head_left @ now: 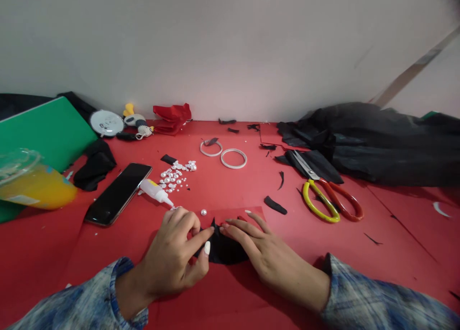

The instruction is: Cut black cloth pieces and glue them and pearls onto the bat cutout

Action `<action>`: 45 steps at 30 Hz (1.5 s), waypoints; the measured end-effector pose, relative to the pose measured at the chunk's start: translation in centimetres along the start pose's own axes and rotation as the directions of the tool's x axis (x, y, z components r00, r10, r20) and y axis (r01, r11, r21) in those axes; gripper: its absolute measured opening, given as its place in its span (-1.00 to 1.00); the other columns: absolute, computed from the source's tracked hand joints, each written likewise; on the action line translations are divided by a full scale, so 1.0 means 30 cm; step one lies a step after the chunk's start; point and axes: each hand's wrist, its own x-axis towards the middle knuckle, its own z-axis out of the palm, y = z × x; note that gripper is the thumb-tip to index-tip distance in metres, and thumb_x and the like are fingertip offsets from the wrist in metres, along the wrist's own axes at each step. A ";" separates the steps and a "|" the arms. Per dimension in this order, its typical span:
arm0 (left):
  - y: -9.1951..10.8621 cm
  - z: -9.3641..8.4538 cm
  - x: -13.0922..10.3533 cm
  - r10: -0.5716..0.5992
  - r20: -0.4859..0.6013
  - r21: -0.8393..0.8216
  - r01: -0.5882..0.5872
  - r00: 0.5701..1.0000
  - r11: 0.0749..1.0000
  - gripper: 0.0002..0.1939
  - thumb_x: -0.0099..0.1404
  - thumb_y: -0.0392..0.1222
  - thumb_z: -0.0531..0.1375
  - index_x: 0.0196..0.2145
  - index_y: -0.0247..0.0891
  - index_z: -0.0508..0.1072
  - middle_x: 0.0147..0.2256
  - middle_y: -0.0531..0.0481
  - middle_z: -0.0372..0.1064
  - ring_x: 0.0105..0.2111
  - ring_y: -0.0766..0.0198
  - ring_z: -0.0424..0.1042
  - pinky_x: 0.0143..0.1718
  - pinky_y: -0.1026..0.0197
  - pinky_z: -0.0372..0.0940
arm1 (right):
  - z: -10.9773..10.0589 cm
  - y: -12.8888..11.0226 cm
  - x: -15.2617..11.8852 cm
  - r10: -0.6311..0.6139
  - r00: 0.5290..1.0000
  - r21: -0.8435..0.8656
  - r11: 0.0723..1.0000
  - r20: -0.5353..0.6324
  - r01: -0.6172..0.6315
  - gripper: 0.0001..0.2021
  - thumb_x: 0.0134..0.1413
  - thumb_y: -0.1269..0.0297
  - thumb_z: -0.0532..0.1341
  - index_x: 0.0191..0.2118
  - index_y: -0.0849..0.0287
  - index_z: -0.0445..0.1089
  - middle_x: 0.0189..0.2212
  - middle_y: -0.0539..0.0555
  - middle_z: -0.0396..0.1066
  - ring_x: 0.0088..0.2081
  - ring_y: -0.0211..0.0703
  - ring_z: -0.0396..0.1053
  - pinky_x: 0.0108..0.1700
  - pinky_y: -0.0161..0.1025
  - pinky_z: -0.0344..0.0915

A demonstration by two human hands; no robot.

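A piece of black fabric (pixel 228 248) lies on a red sheet in front of me, a thin point of it standing up between my hands. My left hand (pixel 176 255) is on its left side, with the index fingertip pressing on the fabric, the thumb held apart and the other fingers bent. My right hand (pixel 266 248) rests flat over the right side, fingers stretched out. Both hands cover parts of the fabric. Just beyond the left fingers are a single pearl bead (pixel 203 212) and a white glue bottle (pixel 155 192), its nozzle pointing towards the left hand.
Pearl beads (pixel 174 176), a phone (pixel 118 193) and a cup of orange drink (pixel 36 186) are at left. Two white rings (pixel 233 159) lie ahead. Scissors (pixel 316 186) with yellow and red handles lie open at right, before bunched black fabric (pixel 388 143). Black scraps (pixel 275 205) are scattered around.
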 end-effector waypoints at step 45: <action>-0.325 -0.181 -0.011 -0.261 0.027 0.338 0.237 0.965 0.911 -0.57 0.40 -0.26 -0.05 0.19 -0.15 0.21 -0.09 -0.14 0.21 -0.17 0.14 0.43 -0.14 0.10 0.35 | -0.054 -0.154 -0.058 -0.120 0.952 0.178 0.981 0.283 0.071 -0.33 0.19 -0.14 0.08 0.31 0.12 0.09 0.28 0.21 0.14 0.29 0.11 0.07 0.27 0.16 0.05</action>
